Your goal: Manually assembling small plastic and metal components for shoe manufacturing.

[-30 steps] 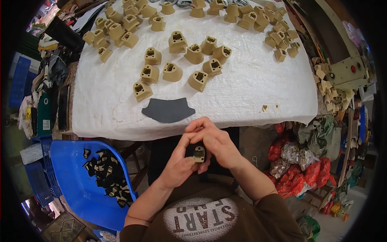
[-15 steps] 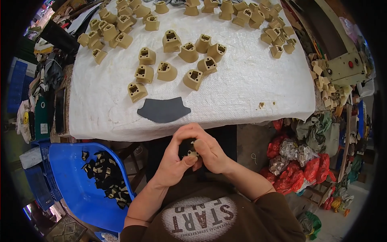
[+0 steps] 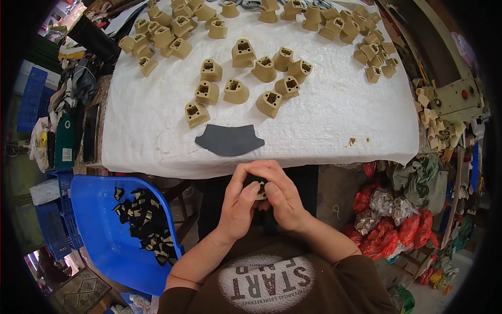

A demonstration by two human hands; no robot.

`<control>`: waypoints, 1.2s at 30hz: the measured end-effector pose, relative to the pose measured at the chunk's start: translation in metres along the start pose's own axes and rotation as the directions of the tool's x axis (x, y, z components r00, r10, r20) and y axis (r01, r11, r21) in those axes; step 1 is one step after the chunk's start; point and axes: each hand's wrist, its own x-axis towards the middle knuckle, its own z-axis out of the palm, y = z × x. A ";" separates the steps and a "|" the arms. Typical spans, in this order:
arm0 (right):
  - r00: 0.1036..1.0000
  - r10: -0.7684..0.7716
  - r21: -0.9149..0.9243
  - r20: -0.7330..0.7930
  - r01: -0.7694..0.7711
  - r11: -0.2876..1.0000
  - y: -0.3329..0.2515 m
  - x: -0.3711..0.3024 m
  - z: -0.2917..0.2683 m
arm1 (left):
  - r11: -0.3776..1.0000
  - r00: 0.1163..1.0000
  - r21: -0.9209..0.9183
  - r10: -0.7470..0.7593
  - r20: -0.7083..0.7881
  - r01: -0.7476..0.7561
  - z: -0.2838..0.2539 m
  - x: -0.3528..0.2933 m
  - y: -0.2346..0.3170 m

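Close to my body, just past the near edge of the table, both hands curl around one small shoe heel (image 3: 260, 191). Its tan end shows between my thumbs, with dark material around it; most of it is hidden by my fingers. My left hand (image 3: 239, 203) closes on it from the left, thumb on top. From the other side my right hand (image 3: 286, 203) grips it, its thumb pressing too. A flat dark-grey curved cover piece (image 3: 230, 140) lies on the table beyond my hands. Behind that stand several bare tan heels (image 3: 236, 91), holed ends up.
White woven sheeting (image 3: 324, 125) covers the table, with more heels (image 3: 178, 26) clustered at its far side. At lower left, a blue tub (image 3: 99, 251) holds black-covered heels (image 3: 149, 220). Red plastic bags (image 3: 379, 235) lie at right, below a machine housing (image 3: 455, 99).
The view has shifted, so the table and tub appear displaced. My thumbs have moved over the heel, and both hands still hold it.
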 end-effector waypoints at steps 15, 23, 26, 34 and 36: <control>0.987 0.160 -0.198 -0.028 -0.162 0.967 -0.007 0.005 -0.025 | 0.817 0.933 0.481 0.360 0.006 -0.318 -0.011 0.002 0.004; 0.930 0.335 -0.550 0.150 -0.203 0.810 -0.018 0.007 -0.022 | 0.814 0.983 0.553 0.126 0.130 -0.177 -0.014 0.002 0.019; 0.976 -0.172 -0.582 0.131 0.216 0.784 -0.011 0.007 -0.035 | 0.766 0.977 0.610 0.115 0.182 -0.204 -0.018 0.002 0.024; 0.927 0.073 0.208 0.367 -0.158 0.965 -0.013 0.025 -0.038 | 0.863 0.916 0.486 -0.076 0.395 -0.138 -0.012 -0.004 0.023; 0.925 0.047 0.221 0.377 -0.139 0.965 -0.012 0.025 -0.038 | 0.903 0.926 0.410 -0.039 0.374 -0.127 -0.012 -0.006 0.020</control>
